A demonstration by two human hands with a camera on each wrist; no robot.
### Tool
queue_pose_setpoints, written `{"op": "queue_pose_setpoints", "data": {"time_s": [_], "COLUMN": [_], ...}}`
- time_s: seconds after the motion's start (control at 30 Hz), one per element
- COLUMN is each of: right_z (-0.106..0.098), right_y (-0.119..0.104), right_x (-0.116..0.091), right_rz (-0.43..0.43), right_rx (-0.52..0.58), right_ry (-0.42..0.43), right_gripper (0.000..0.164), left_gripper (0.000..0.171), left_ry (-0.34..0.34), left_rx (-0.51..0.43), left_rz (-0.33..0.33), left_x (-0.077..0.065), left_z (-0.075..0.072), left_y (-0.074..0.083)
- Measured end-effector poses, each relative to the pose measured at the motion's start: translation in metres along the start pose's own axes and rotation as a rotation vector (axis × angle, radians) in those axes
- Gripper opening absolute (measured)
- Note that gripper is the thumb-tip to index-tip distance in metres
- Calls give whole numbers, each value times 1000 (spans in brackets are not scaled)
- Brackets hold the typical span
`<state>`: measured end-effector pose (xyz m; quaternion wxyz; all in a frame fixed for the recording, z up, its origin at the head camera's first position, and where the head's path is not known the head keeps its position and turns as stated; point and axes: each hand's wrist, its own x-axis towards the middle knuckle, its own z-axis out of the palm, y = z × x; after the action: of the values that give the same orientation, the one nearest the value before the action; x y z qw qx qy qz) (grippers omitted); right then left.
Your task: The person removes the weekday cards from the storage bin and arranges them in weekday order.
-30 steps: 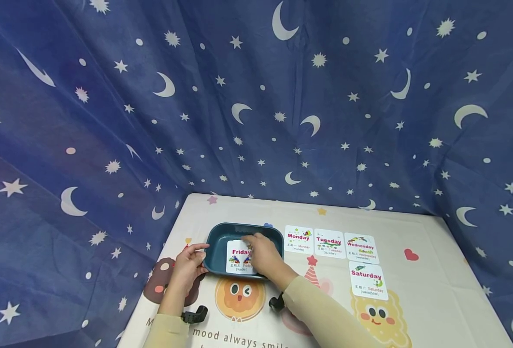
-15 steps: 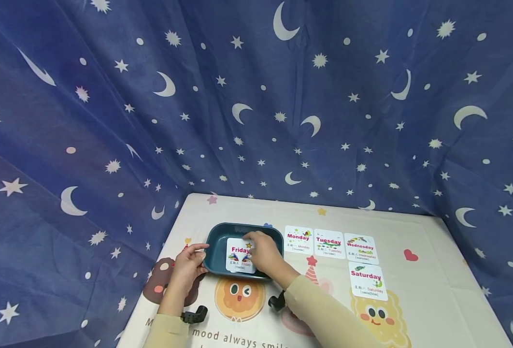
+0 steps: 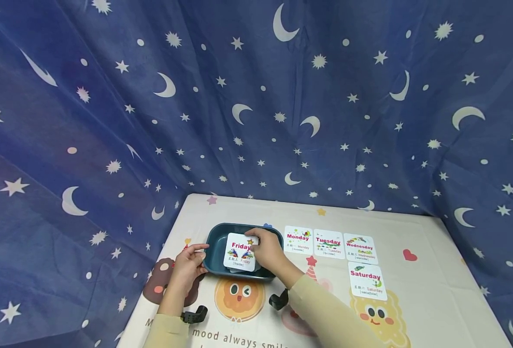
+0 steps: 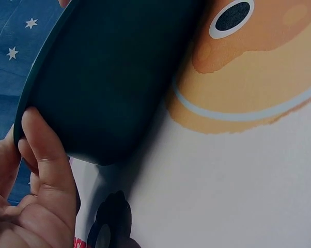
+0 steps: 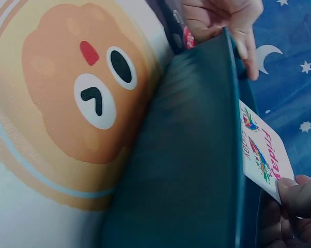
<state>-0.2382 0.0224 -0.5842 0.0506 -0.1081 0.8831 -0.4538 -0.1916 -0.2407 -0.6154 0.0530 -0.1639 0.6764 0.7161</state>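
The right hand pinches the right edge of a white "Friday" card, thumb on its face. That card is raised inside a dark teal basin, and in the right wrist view the Friday card rises above the basin's rim. Beneath it, the edge of another white card peeks out; its print is hidden. At the basin's left end the left hand grips the rim. The left wrist view shows fingers of this hand against the basin's outer wall.
Right of the basin lie a Monday card, a Tuesday card and a Wednesday card in a row. A Saturday card lies below Wednesday. A cartoon-print cloth covers the table; a starry blue curtain stands behind.
The right hand has taken the Friday card by its right edge and lifted it a little, uncovering the edge of a card beneath. The left hand has stayed at the basin's rim.
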Motion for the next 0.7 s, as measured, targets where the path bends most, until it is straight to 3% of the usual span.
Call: {"op": "queue_pose_setpoints", "data": {"time_s": [0.7], "right_z": [-36], "right_y": [6], "right_x": [-7], "right_rz": [66], "right_rx": [117], "right_ry": [88], "right_gripper": [43], "left_gripper": [35], "left_ry": [-2], "left_rx": [-5], "left_rz": [2], "left_x": [0], "left_z": [-1], "left_y": [-1]}}
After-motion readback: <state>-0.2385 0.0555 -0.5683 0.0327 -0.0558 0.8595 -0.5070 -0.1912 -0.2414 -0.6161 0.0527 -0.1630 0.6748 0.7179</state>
